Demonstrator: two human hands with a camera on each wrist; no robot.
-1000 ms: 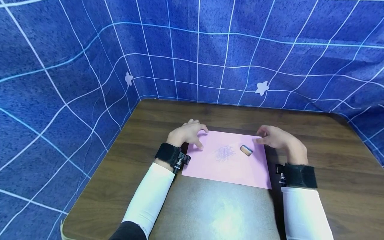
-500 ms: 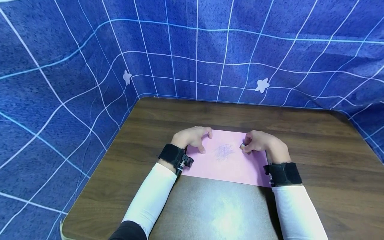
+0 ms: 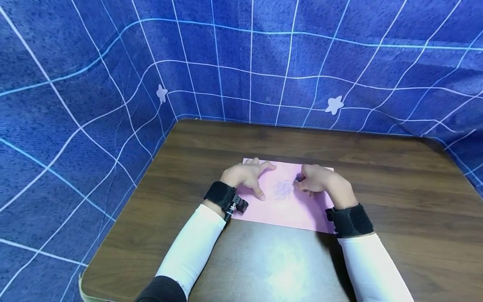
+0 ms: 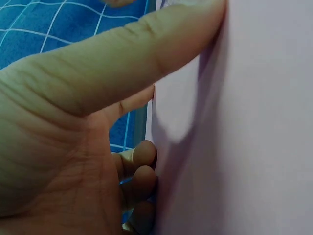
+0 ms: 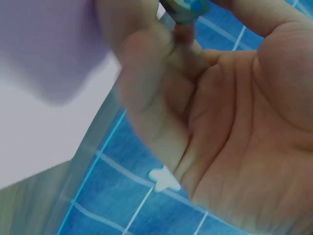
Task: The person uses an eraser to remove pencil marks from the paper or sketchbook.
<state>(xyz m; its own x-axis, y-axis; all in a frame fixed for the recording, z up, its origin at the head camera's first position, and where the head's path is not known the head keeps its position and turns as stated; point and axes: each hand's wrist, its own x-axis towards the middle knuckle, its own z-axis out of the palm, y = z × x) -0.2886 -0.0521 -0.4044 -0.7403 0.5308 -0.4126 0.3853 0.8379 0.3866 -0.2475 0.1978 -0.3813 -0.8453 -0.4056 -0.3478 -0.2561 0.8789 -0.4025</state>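
Note:
A pink sheet of paper (image 3: 290,209) lies on the wooden table (image 3: 396,176), with a faint pencil scribble (image 3: 283,189) near its middle. My left hand (image 3: 247,176) rests on the sheet's left part with its fingers spread; the left wrist view shows the thumb (image 4: 122,54) pressing the paper (image 4: 244,122). My right hand (image 3: 318,180) pinches a small eraser (image 5: 183,7) in its fingertips at the right edge of the scribble. In the head view the eraser is almost wholly hidden by the fingers.
A blue cloth with a white grid and small star shapes (image 3: 334,105) hangs close behind and to the left of the table. The table's near part (image 3: 271,260) shines under a light. Black wrist bands (image 3: 351,220) sit on both white sleeves.
My right hand reached the eraser lying on the paper, took hold of it and carried it left to the scribble. My left hand slid further onto the sheet.

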